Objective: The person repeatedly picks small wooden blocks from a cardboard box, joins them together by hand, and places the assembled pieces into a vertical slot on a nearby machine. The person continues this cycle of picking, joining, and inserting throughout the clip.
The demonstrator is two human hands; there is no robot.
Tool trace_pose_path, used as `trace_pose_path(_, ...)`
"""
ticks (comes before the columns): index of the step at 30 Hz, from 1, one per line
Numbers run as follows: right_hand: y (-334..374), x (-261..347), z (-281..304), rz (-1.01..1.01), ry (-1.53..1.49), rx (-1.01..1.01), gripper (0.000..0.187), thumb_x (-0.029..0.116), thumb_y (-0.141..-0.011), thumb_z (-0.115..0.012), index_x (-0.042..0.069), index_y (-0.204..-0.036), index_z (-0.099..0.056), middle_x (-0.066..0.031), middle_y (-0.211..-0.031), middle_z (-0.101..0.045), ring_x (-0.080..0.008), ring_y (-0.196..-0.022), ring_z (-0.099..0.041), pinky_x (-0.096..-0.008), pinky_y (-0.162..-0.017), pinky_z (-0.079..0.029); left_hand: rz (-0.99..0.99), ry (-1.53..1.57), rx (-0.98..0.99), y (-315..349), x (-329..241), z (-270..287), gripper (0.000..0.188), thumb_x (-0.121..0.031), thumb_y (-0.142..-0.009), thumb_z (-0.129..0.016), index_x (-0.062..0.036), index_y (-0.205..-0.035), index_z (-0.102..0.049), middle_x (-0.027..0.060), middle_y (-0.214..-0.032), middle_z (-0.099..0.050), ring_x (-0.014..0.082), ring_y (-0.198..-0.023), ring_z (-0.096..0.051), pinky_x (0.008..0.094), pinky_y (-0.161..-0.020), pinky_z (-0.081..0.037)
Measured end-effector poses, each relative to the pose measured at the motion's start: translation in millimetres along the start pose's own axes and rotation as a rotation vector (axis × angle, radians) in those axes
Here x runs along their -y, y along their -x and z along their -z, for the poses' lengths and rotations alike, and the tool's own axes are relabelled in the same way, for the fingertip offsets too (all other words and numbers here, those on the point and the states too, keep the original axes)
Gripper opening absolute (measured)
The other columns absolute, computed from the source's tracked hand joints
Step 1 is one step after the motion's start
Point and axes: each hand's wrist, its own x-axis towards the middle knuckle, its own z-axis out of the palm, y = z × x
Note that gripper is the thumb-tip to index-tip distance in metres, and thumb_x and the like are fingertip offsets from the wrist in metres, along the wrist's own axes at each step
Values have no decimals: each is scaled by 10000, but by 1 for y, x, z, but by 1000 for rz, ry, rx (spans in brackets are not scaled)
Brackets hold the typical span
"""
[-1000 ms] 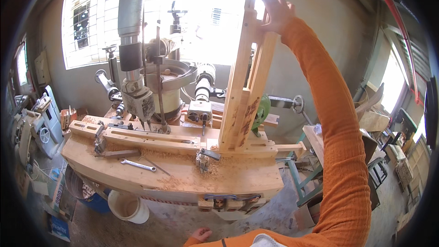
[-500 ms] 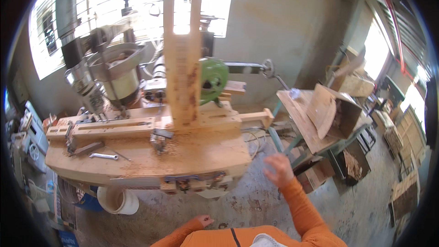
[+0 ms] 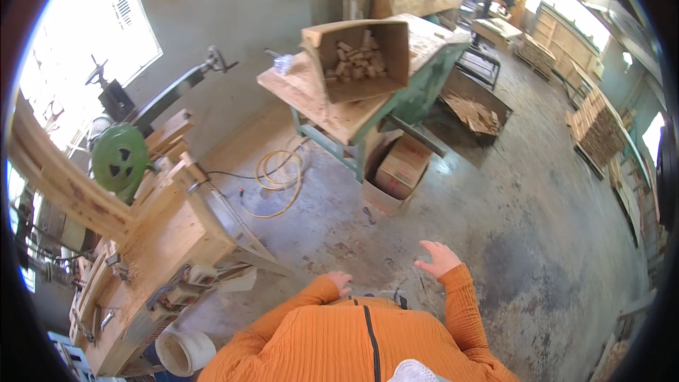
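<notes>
My left hand point(image 3: 341, 282) hangs low in front of my body, its fingers loosely apart, holding nothing. Farther right, my right hand point(image 3: 440, 259) is held out above the concrete floor with thumb and fingers spread, also with nothing in it. Neither hand touches anything. Ahead of me, an open cardboard box point(image 3: 417, 56) lies on its side on a green-legged wooden table point(image 3: 339, 119). Small wood pieces point(image 3: 359, 60) fill part of it. To the left stands a wooden workbench point(image 3: 166, 244) strewn with shavings, bearing a green round machine housing point(image 3: 119, 163).
A coiled yellow hose point(image 3: 297, 191) lies on the floor between bench and table. Below the table sits a cardboard carton point(image 3: 402, 166), with a dark bin of wood scraps point(image 3: 472, 110) beyond. A white bucket point(image 3: 185, 352) stands by the bench; stacked timber point(image 3: 590, 127) lies far right.
My view has swung to the right, so the workbench now lies at the left and the table is ahead. My right hand has come lower and nearer my body.
</notes>
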Motion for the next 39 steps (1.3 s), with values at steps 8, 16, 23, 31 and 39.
trace_pose_path(8, 31, -74, -1, -249, -100, 115, 661, 398, -838, -663, 25, -1350, -474, -209, -1317, -531, -342, -1224, -496, -413, -1026, -397, -188, 48, 114, -122, -54, 71, 354, -312, -891, -573, -83, -1161, -581, 177, -1104, -620, 360, -1064, -573, 450, -908, -462)
trace_pose_path(16, -66, -73, 19, -59, -148, 115, 649, 426, -856, -628, 52, -1358, -458, -201, -1303, -543, -351, -1194, -516, -413, -987, -430, -276, -71, 161, -235, -34, 140, 413, -344, -897, -574, -62, -1199, -567, 185, -1147, -617, 371, -1084, -567, 450, -939, -442)
trace_pose_path(23, -180, -62, 82, 44, -105, -96, 540, 322, -839, -672, 18, -1262, -534, -186, -1154, -614, -329, -1076, -588, -390, -909, -471, -291, -72, 276, -295, 0, 203, 431, -379, -872, -603, -82, -1184, -584, 190, -1137, -616, 362, -1083, -574, 468, -917, -452)
trace_pose_path(31, -349, 7, 154, 508, -89, -57, 462, 279, -814, -676, 41, -1198, -579, -179, -1118, -610, -360, -1059, -562, -423, -907, -458, -123, 112, -77, -279, 91, 248, 423, -361, -891, -578, -68, -1196, -579, 190, -1175, -605, 368, -1103, -559, 457, -927, -449)
trace_pose_path(39, -534, 85, 206, 816, 142, -285, 425, 265, -790, -684, 94, -1172, -613, -159, -1164, -592, -376, -1143, -489, -470, -969, -423, 539, 461, -280, -180, 117, 213, 441, -361, -877, -599, -44, -1183, -596, 183, -1182, -618, 359, -1114, -562, 437, -952, -444)
